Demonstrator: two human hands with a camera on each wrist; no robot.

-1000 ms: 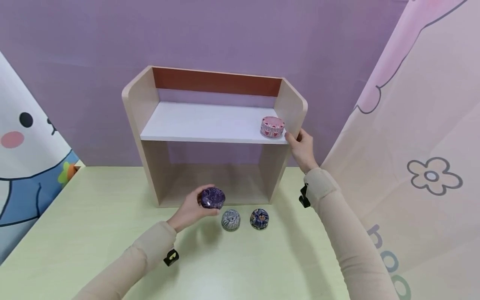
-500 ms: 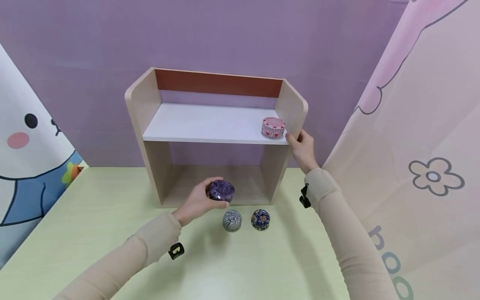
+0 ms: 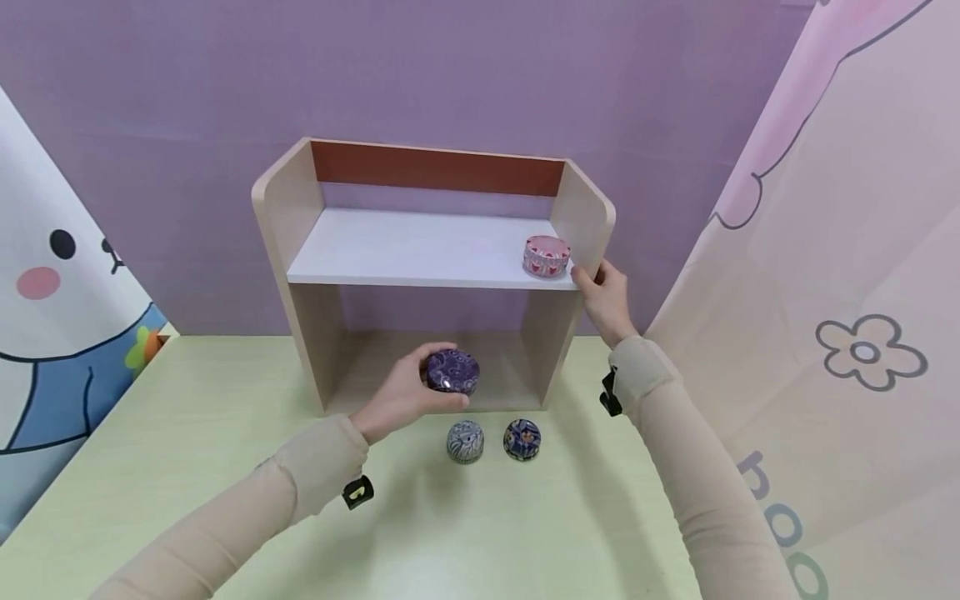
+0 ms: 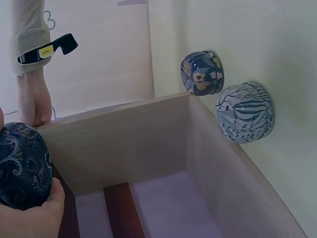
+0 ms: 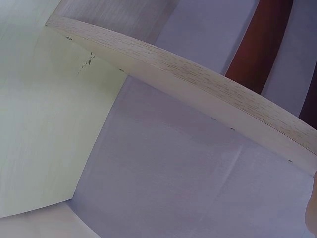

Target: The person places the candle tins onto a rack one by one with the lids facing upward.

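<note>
My left hand (image 3: 403, 397) holds a round purple patterned tin (image 3: 452, 372) between thumb and fingers, in the air before the lower compartment of a small wooden shelf (image 3: 420, 281). The left wrist view shows the same tin in dark blue tones, partly cut off at the edge. With my right hand (image 3: 606, 304) I grip the front edge of the shelf's right side panel. A pink tin with hearts (image 3: 546, 256) stands on the white upper board near that panel. On the table before the shelf sit a grey-white leaf-patterned tin (image 3: 465, 442) and a dark blue flowered tin (image 3: 522, 439).
The pale green table (image 3: 225, 467) carries the shelf, which stands against a purple backdrop (image 3: 450, 75). A printed cloth (image 3: 840, 250) hangs on the right, and a cartoon-printed one (image 3: 60, 333) on the left.
My left hand has carried the purple tin to the right and upward, towards the middle of the lower opening. The right hand stays on the side panel.
</note>
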